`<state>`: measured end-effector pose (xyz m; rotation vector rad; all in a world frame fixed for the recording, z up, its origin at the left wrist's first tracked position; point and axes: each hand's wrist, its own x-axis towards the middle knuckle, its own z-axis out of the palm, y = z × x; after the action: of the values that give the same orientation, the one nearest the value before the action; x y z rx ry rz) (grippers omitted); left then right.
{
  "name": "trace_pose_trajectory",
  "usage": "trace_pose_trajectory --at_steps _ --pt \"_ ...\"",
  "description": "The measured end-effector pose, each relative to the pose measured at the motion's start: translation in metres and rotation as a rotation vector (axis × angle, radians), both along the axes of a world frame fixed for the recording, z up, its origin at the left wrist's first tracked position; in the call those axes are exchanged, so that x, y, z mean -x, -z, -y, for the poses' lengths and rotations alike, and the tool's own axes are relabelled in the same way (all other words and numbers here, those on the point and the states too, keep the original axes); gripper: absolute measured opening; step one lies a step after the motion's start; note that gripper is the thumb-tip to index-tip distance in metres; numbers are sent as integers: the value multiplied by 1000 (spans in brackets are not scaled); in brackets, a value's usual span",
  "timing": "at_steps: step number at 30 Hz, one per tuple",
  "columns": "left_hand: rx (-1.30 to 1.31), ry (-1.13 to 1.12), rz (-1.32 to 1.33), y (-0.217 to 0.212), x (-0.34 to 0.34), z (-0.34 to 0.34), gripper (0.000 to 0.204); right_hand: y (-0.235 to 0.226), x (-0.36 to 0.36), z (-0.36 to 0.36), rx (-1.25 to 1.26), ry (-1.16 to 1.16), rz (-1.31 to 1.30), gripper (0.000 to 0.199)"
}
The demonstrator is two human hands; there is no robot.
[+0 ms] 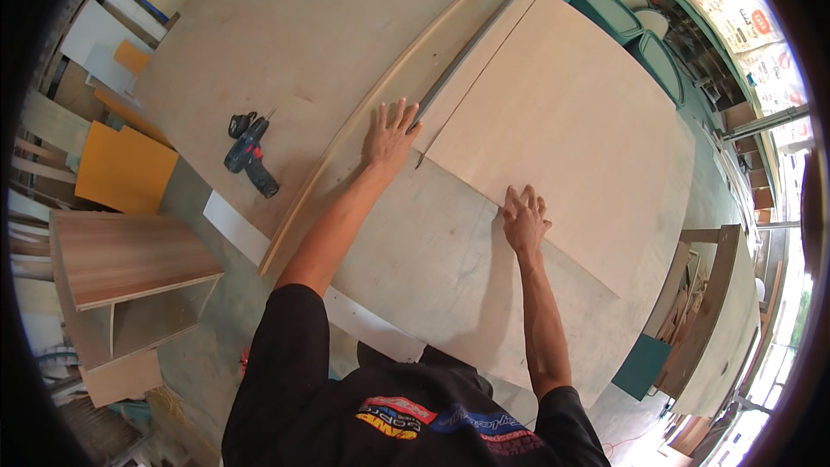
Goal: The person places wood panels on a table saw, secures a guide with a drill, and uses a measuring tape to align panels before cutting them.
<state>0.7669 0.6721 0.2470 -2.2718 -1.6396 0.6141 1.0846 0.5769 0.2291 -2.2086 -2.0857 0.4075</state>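
Note:
A large pale plywood sheet point(571, 104) lies on a bigger board that serves as the work surface point(415, 225). Along its left side runs a narrow plywood strip point(484, 60), parted from it by a thin dark line. Beside the strip lies a long dark grey straight bar point(471, 52), and left of that a long wooden board with a raised edge point(406, 78). My left hand point(391, 138) is spread across this board, its fingertips by the bar's near end. My right hand point(525, 220) rests on the sheet's near edge, fingers apart and slightly bent, holding nothing.
A cordless drill point(251, 154) lies on the work surface to the left. A wooden cabinet box point(138, 259) and an orange panel point(125, 169) stand at the left. Green oval-shaped pieces point(605, 13) line the far side. A wooden unit with scraps point(705, 320) stands at the right.

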Motion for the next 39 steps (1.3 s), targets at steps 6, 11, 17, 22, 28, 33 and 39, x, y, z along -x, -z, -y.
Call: trace_pose_trajectory --at_steps 6,11,17,22,28,33,39 --pt "19 37 -52 5 -11 -48 63 5 -23 -24 20 80 49 55" --pt "15 64 -53 5 -40 -107 58 12 -78 -43 -56 134 95 56" --pt "-1 42 -113 10 -67 -172 50 22 -121 -37 -311 62 118 59" --pt "70 143 81 1 -94 -205 49 37 -124 -37 -392 94 56 61" --pt "242 -249 622 -11 -174 -251 78 40 -130 -37 -406 122 23 64" --pt "75 -580 699 17 -192 -276 100 38 -131 -38 -397 127 8 65" --pt "110 -483 775 -25 -200 -266 72 46 -136 -35 -424 151 2 63"
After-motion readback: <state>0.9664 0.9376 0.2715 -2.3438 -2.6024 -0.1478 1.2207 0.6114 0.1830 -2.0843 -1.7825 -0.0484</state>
